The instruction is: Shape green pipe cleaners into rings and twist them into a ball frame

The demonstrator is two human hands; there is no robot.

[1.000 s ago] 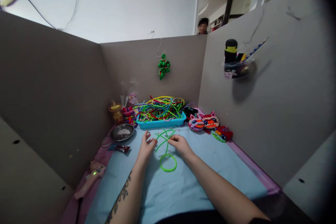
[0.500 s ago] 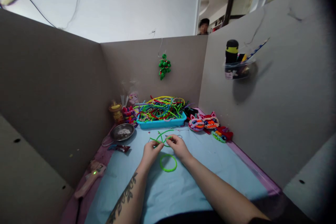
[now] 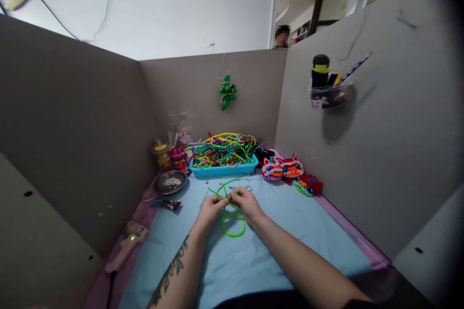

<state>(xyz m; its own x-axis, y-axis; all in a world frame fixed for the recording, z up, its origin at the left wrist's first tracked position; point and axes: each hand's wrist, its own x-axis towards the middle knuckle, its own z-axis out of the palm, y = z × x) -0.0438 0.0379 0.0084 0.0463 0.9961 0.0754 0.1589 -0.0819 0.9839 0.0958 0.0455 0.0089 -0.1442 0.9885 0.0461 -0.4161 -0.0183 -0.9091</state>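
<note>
My left hand [image 3: 209, 209] and my right hand [image 3: 247, 203] meet over the light blue mat [image 3: 253, 251]. Both pinch the same green pipe cleaner strands [image 3: 224, 188], which loop up between my fingertips. A bright green pipe cleaner ring [image 3: 233, 224] lies on the mat just below my hands. Behind them stands a blue tray [image 3: 224, 169] heaped with several coloured pipe cleaners.
A metal dish [image 3: 169, 182] and a small yellow bottle [image 3: 161, 153] sit at back left, a pink glue gun [image 3: 127, 246] at left. Finished colourful craft faces [image 3: 286, 169] lie at right. Cardboard walls enclose the desk; a green ornament [image 3: 227, 91] hangs behind. A person's head shows beyond the wall.
My hands came together from lying apart on the mat and took hold of the green strands, lifting them slightly above the ring.
</note>
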